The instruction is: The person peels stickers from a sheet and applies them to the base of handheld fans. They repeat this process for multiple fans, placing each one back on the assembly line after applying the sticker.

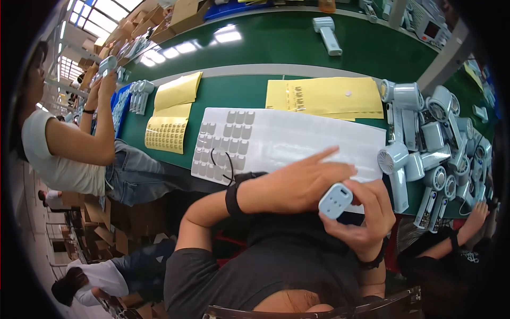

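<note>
My right hand [366,212] grips a light blue handheld fan [335,201] between thumb and fingers. The fan's handle end faces up, showing a small port and several dark holes; the rest is hidden below. Against its far left side rests my left hand [305,183], fingers stretched out and the index finger raised apart; its thumb is hidden. Beneath and beyond both hands lies a white sheet [313,135] with rows of grey, rounded labels [238,130] on its left part. A black cord loops over its lower left corner.
Several light blue fans [425,138] are heaped on the right. Yellow label sheets [332,98] lie behind, more yellow sheets [167,133] at left. One fan [328,37] lies on the far green surface [255,50]. A co-worker [69,127] is at left; another's arm [467,228] reaches in at right.
</note>
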`<state>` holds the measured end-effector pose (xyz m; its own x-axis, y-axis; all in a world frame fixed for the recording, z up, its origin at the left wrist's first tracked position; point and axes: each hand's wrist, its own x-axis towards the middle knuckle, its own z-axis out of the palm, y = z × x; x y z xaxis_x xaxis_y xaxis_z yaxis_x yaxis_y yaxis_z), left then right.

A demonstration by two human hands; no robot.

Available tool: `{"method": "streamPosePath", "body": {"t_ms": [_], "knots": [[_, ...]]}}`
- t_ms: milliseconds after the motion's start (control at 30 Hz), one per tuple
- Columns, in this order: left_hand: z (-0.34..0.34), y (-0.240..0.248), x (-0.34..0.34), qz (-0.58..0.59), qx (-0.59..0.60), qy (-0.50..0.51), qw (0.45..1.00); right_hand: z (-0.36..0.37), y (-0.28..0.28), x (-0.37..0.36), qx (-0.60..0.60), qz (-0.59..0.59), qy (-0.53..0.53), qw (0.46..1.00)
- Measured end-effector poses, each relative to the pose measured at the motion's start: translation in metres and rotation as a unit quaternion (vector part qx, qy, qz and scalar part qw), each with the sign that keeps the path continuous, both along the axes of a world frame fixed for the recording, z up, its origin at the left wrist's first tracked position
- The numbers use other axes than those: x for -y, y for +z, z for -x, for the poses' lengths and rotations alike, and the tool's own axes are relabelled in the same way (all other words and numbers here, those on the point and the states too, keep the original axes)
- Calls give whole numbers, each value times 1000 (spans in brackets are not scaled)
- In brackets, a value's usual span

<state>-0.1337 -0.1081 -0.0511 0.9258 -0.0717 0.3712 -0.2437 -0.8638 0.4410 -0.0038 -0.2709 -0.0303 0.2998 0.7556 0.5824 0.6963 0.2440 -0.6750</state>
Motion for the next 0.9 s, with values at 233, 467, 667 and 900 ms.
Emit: {"method": "streamPosePath", "body": {"t_ms": [233,467,667,900], "knots": [[93,-14,34,387,221,160,881,40,-6,-49,-367,97,59,923],[150,-32,8,384,296,436,758,82,-68,-137,57,172,97,979],[153,-40,0,364,300,448,760,105,-90,-156,66,174,67,980],[146,-41,-13,335,301,440,777,116,-96,-160,4,149,34,988]]}}
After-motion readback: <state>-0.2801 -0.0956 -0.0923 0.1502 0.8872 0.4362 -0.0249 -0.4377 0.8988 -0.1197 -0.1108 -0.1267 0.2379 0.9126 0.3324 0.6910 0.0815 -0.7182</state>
